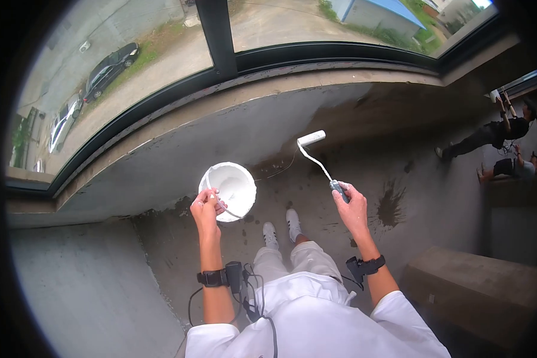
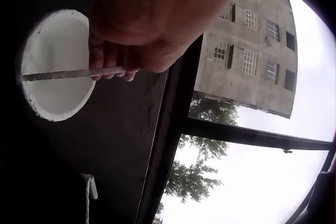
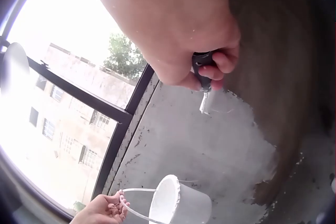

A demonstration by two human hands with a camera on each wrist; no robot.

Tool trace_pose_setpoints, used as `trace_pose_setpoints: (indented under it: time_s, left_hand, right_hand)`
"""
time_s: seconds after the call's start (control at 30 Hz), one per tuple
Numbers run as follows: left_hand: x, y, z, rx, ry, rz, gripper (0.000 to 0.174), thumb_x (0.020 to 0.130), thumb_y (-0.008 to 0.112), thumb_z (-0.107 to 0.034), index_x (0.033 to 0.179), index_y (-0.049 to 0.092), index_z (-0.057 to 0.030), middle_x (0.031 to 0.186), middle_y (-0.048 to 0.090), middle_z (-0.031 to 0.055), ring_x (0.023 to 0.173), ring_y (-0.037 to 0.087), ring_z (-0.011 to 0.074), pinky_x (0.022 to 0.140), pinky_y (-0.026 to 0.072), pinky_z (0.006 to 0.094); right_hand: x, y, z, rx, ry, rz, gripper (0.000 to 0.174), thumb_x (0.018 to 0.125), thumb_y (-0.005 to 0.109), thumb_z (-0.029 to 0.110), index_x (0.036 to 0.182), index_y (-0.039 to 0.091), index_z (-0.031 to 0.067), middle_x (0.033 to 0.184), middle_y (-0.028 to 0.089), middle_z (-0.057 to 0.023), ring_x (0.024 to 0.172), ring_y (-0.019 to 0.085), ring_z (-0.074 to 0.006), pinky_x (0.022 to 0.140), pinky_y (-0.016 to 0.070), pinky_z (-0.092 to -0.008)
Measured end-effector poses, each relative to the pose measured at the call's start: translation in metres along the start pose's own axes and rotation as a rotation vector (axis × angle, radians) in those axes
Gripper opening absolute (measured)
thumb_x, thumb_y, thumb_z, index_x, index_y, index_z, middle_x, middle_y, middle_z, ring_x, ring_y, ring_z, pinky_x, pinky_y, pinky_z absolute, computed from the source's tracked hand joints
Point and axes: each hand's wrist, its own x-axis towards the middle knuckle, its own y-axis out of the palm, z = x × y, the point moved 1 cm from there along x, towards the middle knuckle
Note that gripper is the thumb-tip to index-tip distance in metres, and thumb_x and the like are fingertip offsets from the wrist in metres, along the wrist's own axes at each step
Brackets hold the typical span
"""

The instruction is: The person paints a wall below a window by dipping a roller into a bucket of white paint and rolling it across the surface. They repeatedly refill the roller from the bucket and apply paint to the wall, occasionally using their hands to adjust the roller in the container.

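Observation:
In the head view my left hand (image 1: pixel 206 210) grips the bail handle of a white bucket (image 1: pixel 240 184), its fingers curled round the handle. White paint coats the bucket's inside and rim. The left wrist view shows the handle (image 2: pixel 63 75) crossing the bucket's mouth. My right hand (image 1: pixel 353 209) holds a paint roller by its dark grip (image 1: pixel 340 191). The roller's white sleeve (image 1: pixel 312 138) points forward near the low wall, to the right of the bucket. In the right wrist view the fingers wrap round the grip (image 3: pixel 201 69), and the sleeve is hidden.
A low wall (image 1: pixel 179 140) runs beneath a dark-framed window (image 1: pixel 221 36), lighter grey at left and brown at right. Dark splashes mark the floor (image 1: pixel 391 203). A concrete block (image 1: pixel 459 280) stands at right. Two people (image 1: pixel 507 128) are farther off at right.

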Motion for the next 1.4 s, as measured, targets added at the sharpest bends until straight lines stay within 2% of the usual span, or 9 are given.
trace_pose_setpoints:
  time_s: [0.27, 0.37, 0.53, 0.63, 0.73, 0.87, 0.93, 1.13, 1.4]
  left_hand:
    - [0.008, -0.031, 0.004, 0.022, -0.030, -0.237, 0.012, 0.097, 0.056, -0.010, 0.104, 0.063, -0.0018, 0.080, 0.056, 0.0010, 0.067, 0.058, 0.0114, 0.068, 0.0560, 0.0306]
    - [0.006, -0.034, 0.002, 0.028, -0.048, -0.361, 0.011, 0.096, 0.058, -0.009, 0.103, 0.063, -0.0010, 0.080, 0.057, 0.0023, 0.066, 0.058, 0.0129, 0.068, 0.0556, 0.0313]
    - [0.005, -0.025, 0.007, 0.090, -0.089, -0.502, 0.010, 0.096, 0.055, -0.006, 0.102, 0.061, -0.0019, 0.082, 0.057, 0.0039, 0.070, 0.059, 0.0141, 0.068, 0.0551, 0.0318]
    - [0.013, -0.031, 0.017, 0.124, -0.133, -0.488, 0.010, 0.096, 0.054, -0.006, 0.102, 0.060, -0.0019, 0.085, 0.057, 0.0048, 0.071, 0.059, 0.0141, 0.069, 0.0550, 0.0322]
    - [0.011, -0.020, 0.029, 0.136, -0.174, -0.504, 0.012, 0.099, 0.057, -0.013, 0.107, 0.061, -0.0052, 0.078, 0.055, -0.0003, 0.065, 0.054, 0.0107, 0.072, 0.0541, 0.0329]
    - [0.001, -0.005, 0.024, 0.128, -0.189, -0.540, 0.012, 0.098, 0.052, -0.006, 0.107, 0.059, -0.0015, 0.095, 0.058, 0.0037, 0.078, 0.058, 0.0153, 0.077, 0.0535, 0.0342]
    - [-0.003, -0.010, 0.023, 0.120, -0.176, -0.511, 0.014, 0.099, 0.052, -0.007, 0.109, 0.059, -0.0012, 0.097, 0.058, 0.0032, 0.080, 0.058, 0.0154, 0.078, 0.0530, 0.0343]
    - [-0.026, -0.022, 0.021, 0.045, -0.060, -0.462, 0.010, 0.098, 0.056, -0.009, 0.107, 0.060, -0.0054, 0.083, 0.056, -0.0004, 0.070, 0.056, 0.0119, 0.072, 0.0532, 0.0324]
    - [-0.090, -0.093, 0.055, 0.027, 0.021, -0.301, 0.009, 0.099, 0.056, -0.010, 0.102, 0.061, -0.0037, 0.077, 0.055, -0.0001, 0.063, 0.055, 0.0098, 0.066, 0.0545, 0.0304]
  right_hand:
    - [0.109, 0.019, -0.011, 0.031, 0.067, -0.099, 0.034, 0.088, 0.069, 0.024, 0.115, 0.069, 0.0028, 0.093, 0.073, -0.0187, 0.087, 0.071, -0.0354, 0.080, 0.0536, -0.0414]
    - [0.134, 0.033, -0.027, -0.015, 0.150, -0.024, 0.032, 0.088, 0.069, 0.022, 0.113, 0.069, 0.0031, 0.094, 0.073, -0.0187, 0.089, 0.071, -0.0364, 0.081, 0.0537, -0.0430]
    - [0.173, 0.058, -0.092, -0.018, 0.227, 0.090, 0.029, 0.089, 0.067, 0.020, 0.113, 0.069, 0.0033, 0.101, 0.072, -0.0204, 0.097, 0.068, -0.0401, 0.085, 0.0532, -0.0464]
    - [0.199, 0.091, -0.130, -0.010, 0.248, 0.125, 0.029, 0.089, 0.067, 0.020, 0.113, 0.068, 0.0028, 0.103, 0.071, -0.0218, 0.100, 0.067, -0.0423, 0.088, 0.0524, -0.0477]
    - [0.215, 0.115, -0.167, -0.020, 0.275, 0.160, 0.030, 0.089, 0.065, 0.020, 0.113, 0.068, 0.0024, 0.105, 0.071, -0.0230, 0.103, 0.065, -0.0440, 0.091, 0.0515, -0.0486]
    - [0.224, 0.132, -0.184, -0.036, 0.288, 0.201, 0.030, 0.090, 0.064, 0.022, 0.113, 0.068, 0.0023, 0.106, 0.070, -0.0237, 0.104, 0.064, -0.0446, 0.092, 0.0508, -0.0488]
    - [0.223, 0.126, -0.178, -0.049, 0.278, 0.196, 0.030, 0.090, 0.065, 0.022, 0.112, 0.068, 0.0023, 0.106, 0.070, -0.0236, 0.103, 0.065, -0.0441, 0.092, 0.0509, -0.0483]
    - [0.197, 0.064, -0.135, -0.033, 0.198, 0.122, 0.031, 0.088, 0.068, 0.022, 0.111, 0.069, 0.0007, 0.101, 0.072, -0.0211, 0.099, 0.068, -0.0404, 0.089, 0.0526, -0.0455]
    - [0.147, -0.024, -0.056, 0.044, 0.002, 0.000, 0.033, 0.088, 0.067, 0.025, 0.109, 0.070, 0.0001, 0.098, 0.073, -0.0204, 0.095, 0.070, -0.0366, 0.087, 0.0533, -0.0431]
